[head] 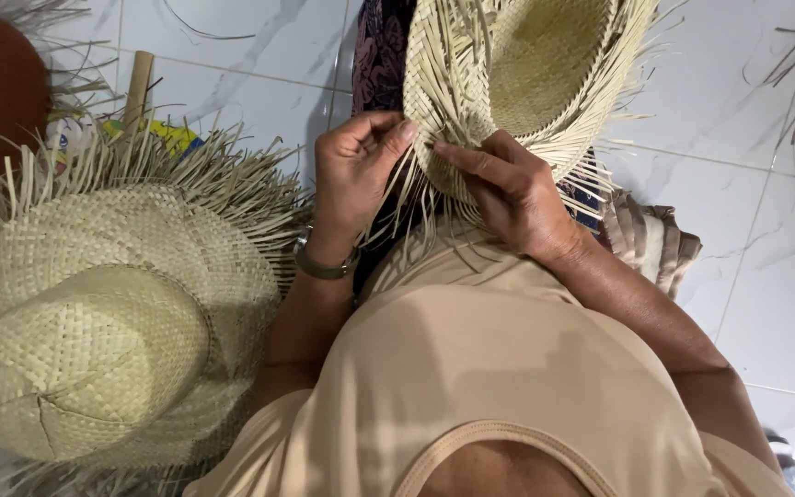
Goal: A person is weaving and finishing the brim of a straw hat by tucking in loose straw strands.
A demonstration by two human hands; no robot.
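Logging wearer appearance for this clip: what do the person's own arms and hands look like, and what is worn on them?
Both arms are bare, without sleeves or gloves. The left hand has a metal-coloured wristwatch at its wrist. The right hand wears nothing visible. A beige sleeveless top covers the torso.

Left hand (353, 175) and right hand (508, 189) pinch loose strands at brim edge of unfinished straw hat (526, 74), held crown-down over lap. Second straw hat (112, 322) lies crown-up on tiled floor (766, 276), person's left side. Wristwatch (324, 265) on left wrist.
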